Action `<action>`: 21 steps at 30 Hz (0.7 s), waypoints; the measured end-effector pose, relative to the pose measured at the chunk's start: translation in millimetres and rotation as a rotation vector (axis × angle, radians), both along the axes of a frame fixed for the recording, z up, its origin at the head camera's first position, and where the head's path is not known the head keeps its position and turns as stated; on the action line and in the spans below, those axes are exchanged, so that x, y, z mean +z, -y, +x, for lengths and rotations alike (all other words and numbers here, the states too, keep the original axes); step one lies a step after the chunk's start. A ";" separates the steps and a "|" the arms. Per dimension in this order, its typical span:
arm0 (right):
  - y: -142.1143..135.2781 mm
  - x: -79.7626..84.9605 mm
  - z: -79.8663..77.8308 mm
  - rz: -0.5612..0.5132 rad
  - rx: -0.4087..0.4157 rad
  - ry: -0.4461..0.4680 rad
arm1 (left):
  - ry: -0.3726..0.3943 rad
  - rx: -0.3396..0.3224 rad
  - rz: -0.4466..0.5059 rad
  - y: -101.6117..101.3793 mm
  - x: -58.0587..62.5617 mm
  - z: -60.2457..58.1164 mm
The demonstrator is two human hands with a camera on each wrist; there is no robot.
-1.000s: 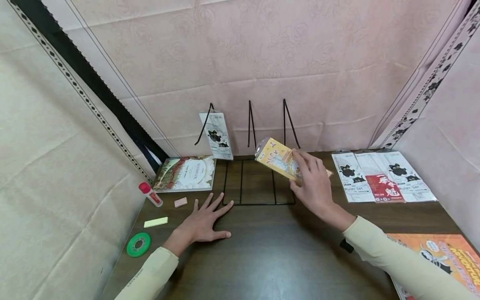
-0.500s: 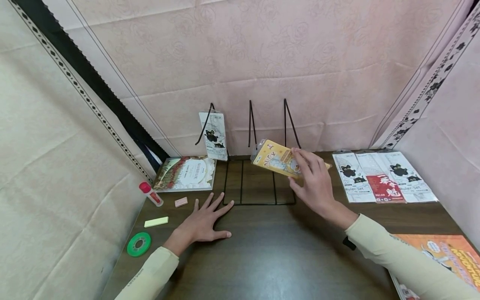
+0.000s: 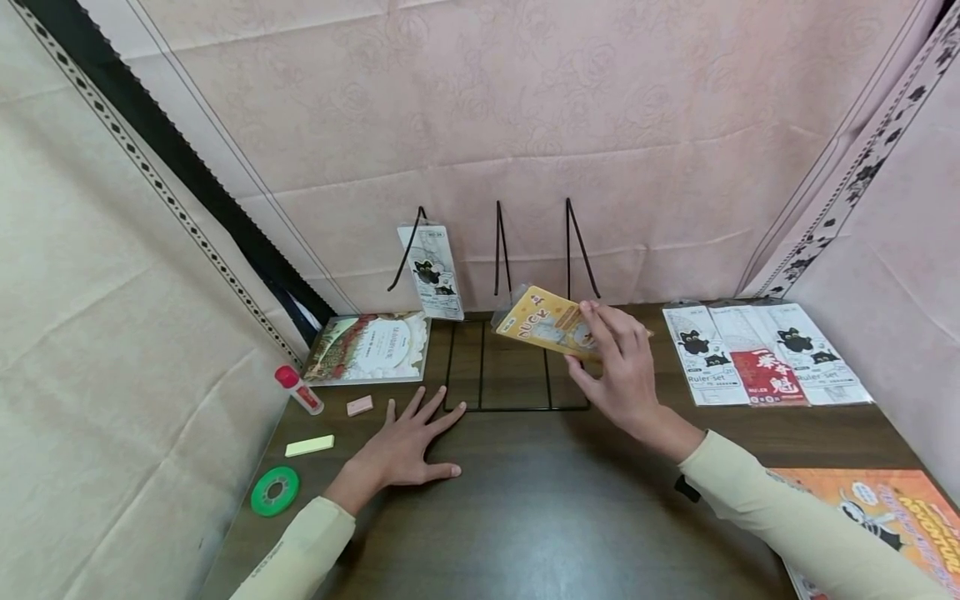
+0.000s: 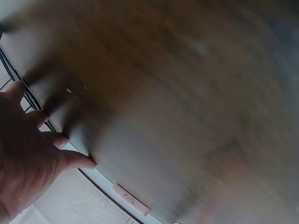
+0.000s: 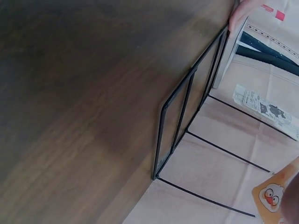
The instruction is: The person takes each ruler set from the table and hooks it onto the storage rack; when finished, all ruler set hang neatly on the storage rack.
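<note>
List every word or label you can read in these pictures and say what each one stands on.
"DUCK": on the yellow packet held by the right hand, its first letter unclear.
"Ruler Set": on the flat packets lying at the right of the table.
Red label on those packets: characters too small to read.
Hanging packet, booklet, orange sheet: print too small or blurred.

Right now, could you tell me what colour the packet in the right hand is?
The packet is yellow with a white duck picture, clearest in the head view.
</note>
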State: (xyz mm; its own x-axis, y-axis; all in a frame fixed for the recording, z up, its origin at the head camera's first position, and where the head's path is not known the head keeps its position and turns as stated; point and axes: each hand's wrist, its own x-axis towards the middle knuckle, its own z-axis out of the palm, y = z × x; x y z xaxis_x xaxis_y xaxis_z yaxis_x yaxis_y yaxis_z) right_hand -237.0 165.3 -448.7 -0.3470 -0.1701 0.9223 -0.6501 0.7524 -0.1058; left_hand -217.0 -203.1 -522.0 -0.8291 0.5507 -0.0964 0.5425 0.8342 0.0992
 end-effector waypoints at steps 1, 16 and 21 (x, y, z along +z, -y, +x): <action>1.5 0.3 -0.1 -0.006 0.001 -0.010 | -0.002 0.000 0.002 0.0 0.4 0.2; 12.9 3.8 -5.3 -0.012 -0.023 -0.046 | -0.004 -0.010 -0.010 0.9 -1.6 -1.8; 14.2 3.5 -6.3 -0.032 -0.035 -0.041 | -0.007 -0.009 -0.010 1.0 -0.8 -0.8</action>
State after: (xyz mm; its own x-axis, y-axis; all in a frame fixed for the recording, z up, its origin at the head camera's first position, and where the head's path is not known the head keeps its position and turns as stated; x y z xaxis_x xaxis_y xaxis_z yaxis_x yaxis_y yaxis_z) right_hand -243.3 151.1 -445.1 -0.3142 -0.1288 0.9406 -0.6274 0.7718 -0.1039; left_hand -217.8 -204.1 -522.8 -0.8249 0.5571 -0.0958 0.5506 0.8303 0.0867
